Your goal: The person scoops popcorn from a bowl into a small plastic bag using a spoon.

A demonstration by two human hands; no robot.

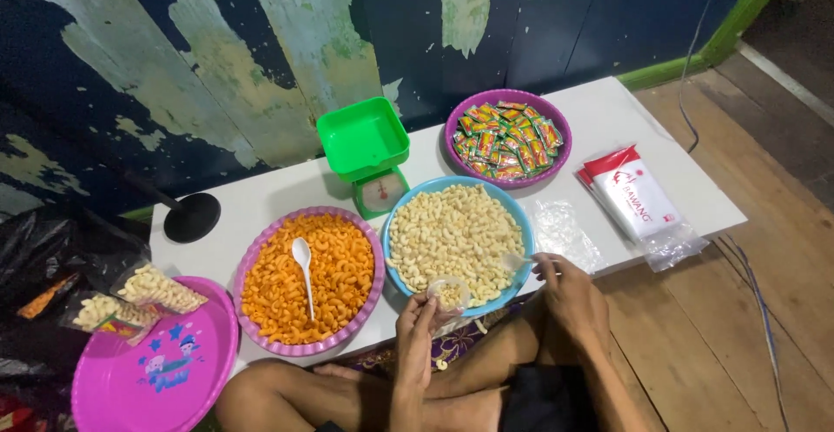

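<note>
My left hand [415, 332] holds a small clear plastic bag [451, 293] with a few pale puffed snacks in it, open at the top, just at the near rim of the blue bowl [522, 221]. That bowl is full of pale macaroni-shaped snacks. My right hand [566, 293] grips a small white spoon [514, 262] whose scoop rests at the bowl's right edge. A purple bowl [250, 262] of orange snacks lies to the left, with a white spoon [304, 267] lying in it.
A green kitchen scale [367, 149] stands behind the bowls. A purple bowl [563, 123] of small sachets sits at the back right, a stack of plastic bags [638, 202] beside it. A pink tray [204, 362] with filled snack bags [156, 289] lies at the left. My bare legs are folded below.
</note>
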